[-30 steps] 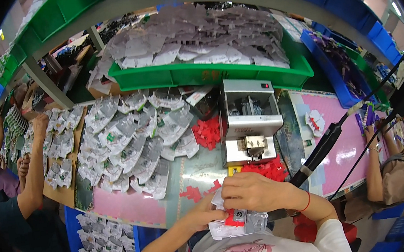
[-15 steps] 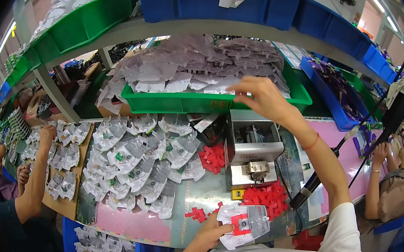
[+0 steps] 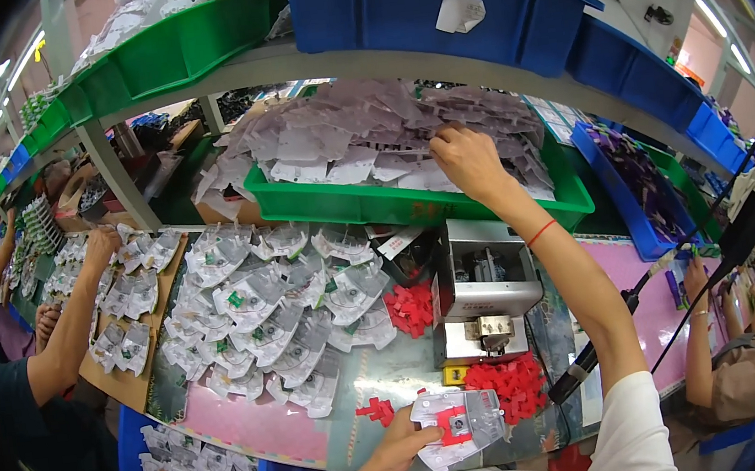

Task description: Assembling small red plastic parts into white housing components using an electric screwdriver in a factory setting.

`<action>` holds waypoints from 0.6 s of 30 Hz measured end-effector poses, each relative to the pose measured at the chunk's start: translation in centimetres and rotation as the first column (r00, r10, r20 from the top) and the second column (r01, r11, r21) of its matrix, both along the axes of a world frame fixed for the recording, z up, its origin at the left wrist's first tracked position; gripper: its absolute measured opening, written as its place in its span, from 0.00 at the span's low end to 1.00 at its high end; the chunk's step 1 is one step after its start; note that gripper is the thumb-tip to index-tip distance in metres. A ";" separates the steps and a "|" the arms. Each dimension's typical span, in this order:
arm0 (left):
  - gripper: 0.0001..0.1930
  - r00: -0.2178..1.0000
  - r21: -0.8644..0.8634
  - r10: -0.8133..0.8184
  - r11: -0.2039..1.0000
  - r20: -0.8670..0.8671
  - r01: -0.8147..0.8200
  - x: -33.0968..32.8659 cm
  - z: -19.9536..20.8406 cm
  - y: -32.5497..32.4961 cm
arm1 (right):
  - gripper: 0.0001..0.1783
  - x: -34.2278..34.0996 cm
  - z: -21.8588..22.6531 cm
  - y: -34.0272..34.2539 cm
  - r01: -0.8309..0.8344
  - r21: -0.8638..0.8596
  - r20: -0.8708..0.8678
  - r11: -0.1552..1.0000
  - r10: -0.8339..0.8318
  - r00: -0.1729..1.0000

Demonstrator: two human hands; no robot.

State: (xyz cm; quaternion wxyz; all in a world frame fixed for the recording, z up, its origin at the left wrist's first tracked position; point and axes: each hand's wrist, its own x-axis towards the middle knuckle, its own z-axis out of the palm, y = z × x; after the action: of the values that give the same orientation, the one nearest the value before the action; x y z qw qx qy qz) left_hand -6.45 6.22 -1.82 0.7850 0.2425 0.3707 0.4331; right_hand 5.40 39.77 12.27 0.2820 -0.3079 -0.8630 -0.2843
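1. The clear plastic part (image 3: 485,420) sits between 5 and 6 o'clock of the view, above the near edge of the table (image 3: 348,436). Its wider end faces 9 o'clock and its narrower end 3 o'clock, so the long axis runs roughly 9 to 3.
2. The left hand (image 3: 404,440) comes to the part from 8 o'clock and grips its wide end. The thumb (image 3: 430,434) presses flat on the upper face, beside the red piece (image 3: 445,419); the other fingers are mostly hidden underneath.
3. The right hand (image 3: 471,166), at about 2 o'clock of the view, reaches over the green bin (image 3: 346,202). Its fingers (image 3: 447,136) are bent and close together, tips at the pale flat pieces (image 3: 321,131); whether they pinch one cannot be told.
4. The part is see-through and fan-shaped, its face turned up. The red piece frames a dark round component near its middle, and red marking shows toward its 1 o'clock edge.
5. From the part, a heap of red pieces (image 3: 511,389) lies at 2 o'clock, a silver machine (image 3: 491,295) between 12 and 1, and stacked clear parts (image 3: 285,314) at 10.
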 end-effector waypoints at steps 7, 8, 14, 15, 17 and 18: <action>0.21 1.000 0.024 -0.004 1.000 0.020 0.003 0.4 0.6 0.6 | 0.07 0.9 0.5 -0.6 -0.036 -0.054 -0.058 0.998 0.033 0.998; 0.21 1.000 0.031 -0.002 1.000 0.025 0.001 0.4 0.6 0.6 | 0.07 0.9 0.8 -0.8 -0.002 -0.140 -0.052 0.990 -0.005 0.999; 0.21 1.000 0.040 0.013 0.999 0.018 -0.014 0.2 0.2 -0.1 | 0.08 0.6 0.3 -0.8 0.046 -0.252 0.018 0.967 -0.043 0.999; 0.21 1.000 0.038 0.007 0.999 0.019 -0.007 0.3 0.2 0.0 | 0.07 0.9 -0.2 -0.4 0.069 -0.213 0.070 0.975 -0.056 0.996; 0.20 0.998 0.048 0.046 0.998 0.034 -0.047 0.4 0.4 -0.2 | 0.07 0.6 -0.4 0.0 0.095 -0.197 0.046 0.976 -0.088 0.995; 0.20 0.998 0.048 0.046 0.998 0.034 -0.047 0.3 0.5 -0.3 | 0.08 0.6 -0.5 0.1 0.125 -0.182 0.024 0.975 -0.123 0.992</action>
State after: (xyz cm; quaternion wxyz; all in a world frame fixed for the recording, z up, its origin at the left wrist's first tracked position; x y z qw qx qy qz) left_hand -6.13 5.92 -1.27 0.7744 0.2460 0.3527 0.4641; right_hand 5.97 39.91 11.75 0.2289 -0.3841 -0.8663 -0.2227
